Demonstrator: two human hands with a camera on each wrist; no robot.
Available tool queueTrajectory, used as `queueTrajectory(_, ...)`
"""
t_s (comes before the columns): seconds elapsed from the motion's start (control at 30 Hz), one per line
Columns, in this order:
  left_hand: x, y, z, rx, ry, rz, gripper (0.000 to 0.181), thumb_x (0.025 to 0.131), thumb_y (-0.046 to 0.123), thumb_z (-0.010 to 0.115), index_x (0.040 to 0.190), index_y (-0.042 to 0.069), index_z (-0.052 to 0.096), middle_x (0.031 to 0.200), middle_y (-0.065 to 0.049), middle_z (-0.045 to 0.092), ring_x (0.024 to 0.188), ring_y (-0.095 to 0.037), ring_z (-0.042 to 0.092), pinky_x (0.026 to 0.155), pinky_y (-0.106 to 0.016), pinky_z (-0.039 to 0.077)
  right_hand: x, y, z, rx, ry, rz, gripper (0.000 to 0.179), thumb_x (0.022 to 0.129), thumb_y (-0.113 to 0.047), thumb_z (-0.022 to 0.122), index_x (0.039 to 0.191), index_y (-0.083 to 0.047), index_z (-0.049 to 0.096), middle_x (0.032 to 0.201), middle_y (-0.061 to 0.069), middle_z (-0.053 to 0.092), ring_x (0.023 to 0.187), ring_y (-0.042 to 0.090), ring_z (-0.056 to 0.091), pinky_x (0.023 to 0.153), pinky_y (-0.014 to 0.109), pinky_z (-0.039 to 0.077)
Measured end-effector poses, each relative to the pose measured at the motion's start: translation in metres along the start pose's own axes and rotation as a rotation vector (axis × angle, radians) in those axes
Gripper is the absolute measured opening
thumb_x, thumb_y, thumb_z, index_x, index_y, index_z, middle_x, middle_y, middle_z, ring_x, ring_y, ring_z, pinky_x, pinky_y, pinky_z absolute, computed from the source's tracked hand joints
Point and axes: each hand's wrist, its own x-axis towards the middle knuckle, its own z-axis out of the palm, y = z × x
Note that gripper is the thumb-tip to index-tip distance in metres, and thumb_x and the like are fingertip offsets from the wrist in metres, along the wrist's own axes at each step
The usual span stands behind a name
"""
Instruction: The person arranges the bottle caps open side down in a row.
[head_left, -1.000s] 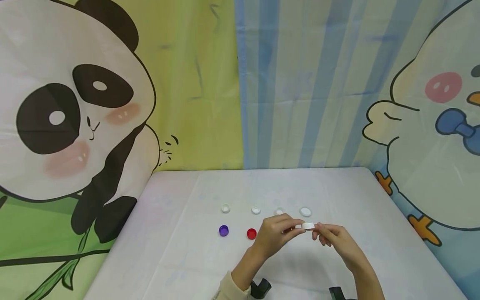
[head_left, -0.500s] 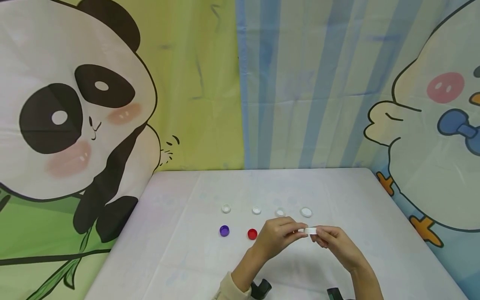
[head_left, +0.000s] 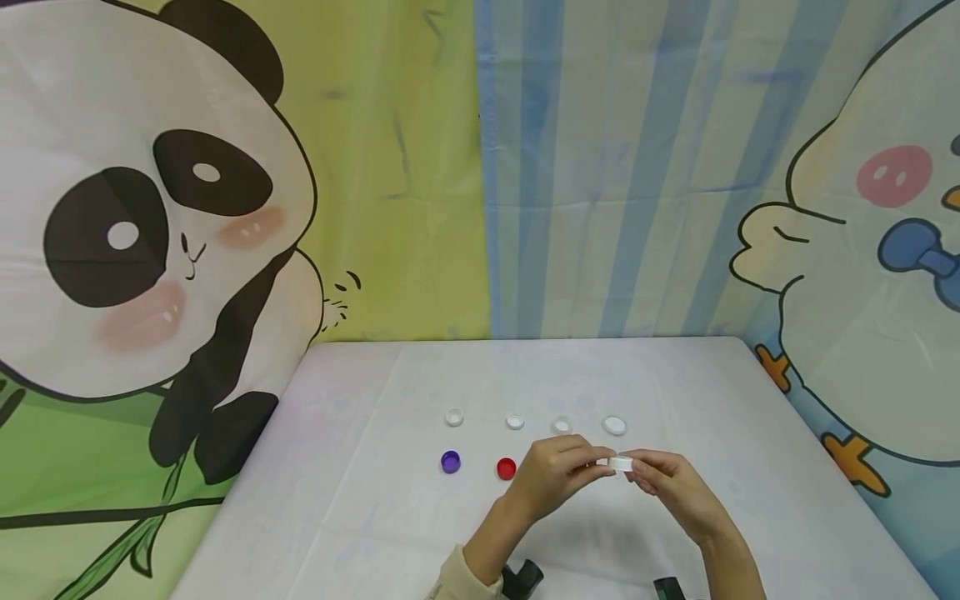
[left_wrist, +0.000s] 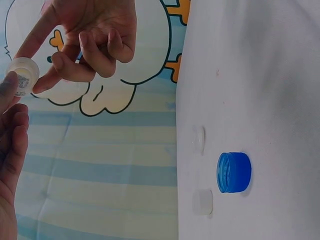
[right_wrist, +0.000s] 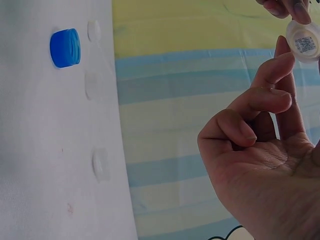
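Observation:
Between both hands, above the table, is a small white bottle cap (head_left: 620, 463). My left hand (head_left: 551, 475) pinches its left side with thumb and fingertips. My right hand (head_left: 678, 492) holds the opposite side between thumb and index finger, its other fingers curled in below. In the right wrist view the cap (right_wrist: 304, 41) shows a QR code on its round inner face; the same code shows partly behind the left thumb in the left wrist view. A blue bottle cap (left_wrist: 234, 172) stands on the table, hidden behind the left hand in the head view.
Along the back of the white-covered table (head_left: 390, 533) lie several white caps, from one at the left (head_left: 453, 417) to a larger one at the right (head_left: 614, 425). A purple cap (head_left: 450, 462) and a red cap (head_left: 506, 468) sit nearer, left of the hands. Printed curtains hang behind.
Both hands have come slightly down and closer to the body with the white cap. The right fingers have moved in from the cap's edge to overlap its right side.

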Motion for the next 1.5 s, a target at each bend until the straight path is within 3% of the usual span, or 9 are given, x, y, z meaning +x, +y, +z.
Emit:
queueTrajectory(0.23,0.0,0.001,0.001,-0.019,-0.014,-0.043,0.024,0.079,0.024,0.068,0.101,0.013,0.069,0.074,0.008,0.062,0.06,0.004,0.047,0.062,-0.001,0.036,0.001,0.001,0.003,-0.078,0.117,-0.014,0.028,0.093,-0.015,0.048,0.11,0.005,0.058,0.097,-0.007,0.062,0.092,0.009,0.053,0.079,0.036,0.037)
queueTrajectory(0.33,-0.001,0.001,0.002,-0.072,-0.017,-0.087,0.031,0.078,0.025,0.069,0.106,0.011,0.067,0.073,0.007,0.061,0.059,0.004,0.047,0.06,-0.001,0.037,0.001,0.002,0.003,-0.138,0.153,-0.112,0.027,0.091,-0.012,0.051,0.111,0.005,0.057,0.098,-0.005,0.063,0.091,0.008,0.054,0.078,0.034,0.04)
queueTrajectory(0.5,-0.002,0.001,0.006,-0.139,0.001,-0.179,0.036,0.077,0.028,0.07,0.107,0.009,0.066,0.07,0.007,0.057,0.059,0.005,0.048,0.058,-0.002,0.038,0.0,0.004,0.004,-0.184,0.186,-0.33,0.024,0.084,0.001,0.058,0.108,0.005,0.058,0.086,0.001,0.055,0.072,0.009,0.045,0.06,0.024,0.04)
queueTrajectory(0.67,-0.003,0.002,0.009,-0.163,0.01,-0.208,0.032,0.076,0.028,0.07,0.104,0.012,0.067,0.068,0.007,0.055,0.058,0.006,0.047,0.057,-0.002,0.038,-0.001,0.004,0.005,-0.2,0.223,-0.432,0.027,0.079,0.008,0.061,0.106,0.006,0.059,0.081,0.001,0.051,0.067,0.013,0.039,0.053,0.026,0.034)
queueTrajectory(0.87,-0.002,0.002,0.013,-0.146,0.016,-0.22,0.028,0.078,0.028,0.069,0.102,0.014,0.067,0.067,0.009,0.054,0.058,0.007,0.046,0.056,-0.002,0.038,-0.001,0.003,0.006,-0.277,0.293,-0.444,0.029,0.076,0.006,0.065,0.105,0.001,0.061,0.077,0.0,0.051,0.063,0.012,0.038,0.051,0.026,0.031)
queueTrajectory(1.23,-0.003,0.002,0.018,-0.138,0.023,-0.221,0.026,0.077,0.027,0.07,0.1,0.013,0.067,0.064,0.008,0.053,0.057,0.007,0.045,0.056,-0.002,0.037,-0.009,-0.017,0.017,-0.37,0.315,-0.475,0.029,0.074,0.009,0.066,0.102,0.0,0.062,0.073,-0.001,0.051,0.061,0.012,0.037,0.051,0.026,0.031)
queueTrajectory(1.37,-0.003,0.003,0.021,-0.125,0.016,-0.237,0.026,0.077,0.027,0.07,0.099,0.014,0.068,0.061,0.009,0.049,0.055,0.006,0.041,0.053,-0.002,0.033,-0.012,-0.017,0.015,-0.402,0.323,-0.415,0.027,0.077,0.003,0.066,0.103,-0.002,0.063,0.073,-0.001,0.052,0.061,0.011,0.039,0.051,0.027,0.032)
queueTrajectory(1.5,-0.005,0.003,0.03,-0.048,0.008,-0.25,0.026,0.076,0.029,0.071,0.099,0.016,0.069,0.054,0.01,0.041,0.052,0.006,0.032,0.05,-0.004,0.026,-0.013,-0.014,0.011,-0.434,0.348,-0.329,0.025,0.078,-0.003,0.067,0.103,-0.004,0.064,0.068,-0.001,0.048,0.058,0.011,0.039,0.049,0.027,0.033)
